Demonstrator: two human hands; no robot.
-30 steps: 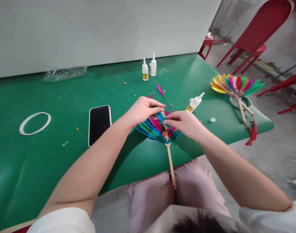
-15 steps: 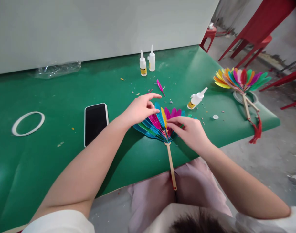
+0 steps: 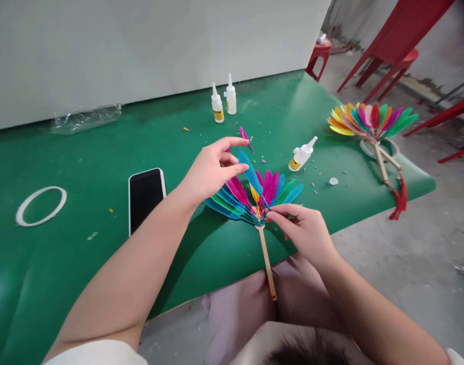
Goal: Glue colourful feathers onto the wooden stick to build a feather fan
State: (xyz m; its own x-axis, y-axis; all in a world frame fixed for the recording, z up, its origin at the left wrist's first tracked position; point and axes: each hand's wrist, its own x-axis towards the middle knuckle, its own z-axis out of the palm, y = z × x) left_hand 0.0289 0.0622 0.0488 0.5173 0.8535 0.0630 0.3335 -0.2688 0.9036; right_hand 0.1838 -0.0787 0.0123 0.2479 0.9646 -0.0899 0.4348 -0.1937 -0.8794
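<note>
A blue feather (image 3: 250,174) slants over the middle of a feather fan (image 3: 236,191). My right hand (image 3: 298,225) pinches the feather's thin lower end, close above the fan's hub. The fingers of my left hand (image 3: 214,170) are closed at its broad upper end, beside the fan's left half. The fan lies at the table's front edge, with blue, green, magenta and yellow feathers spread out. Its wooden handle (image 3: 268,263) reaches over the edge above my lap. Behind my left hand lies a loose magenta feather (image 3: 244,135).
On the green table (image 3: 83,263) are a phone (image 3: 145,195), a white ring (image 3: 20,214), two upright glue bottles (image 3: 217,109) (image 3: 231,100) and a tilted one (image 3: 301,156). A second feather fan (image 3: 374,121) with a red tassel lies on the right. Red chairs (image 3: 395,38) stand beyond.
The blue feather's lower end has come down and right with my right hand, uncovering more of the fan. My left hand has shifted slightly left. The whole view has shifted a little.
</note>
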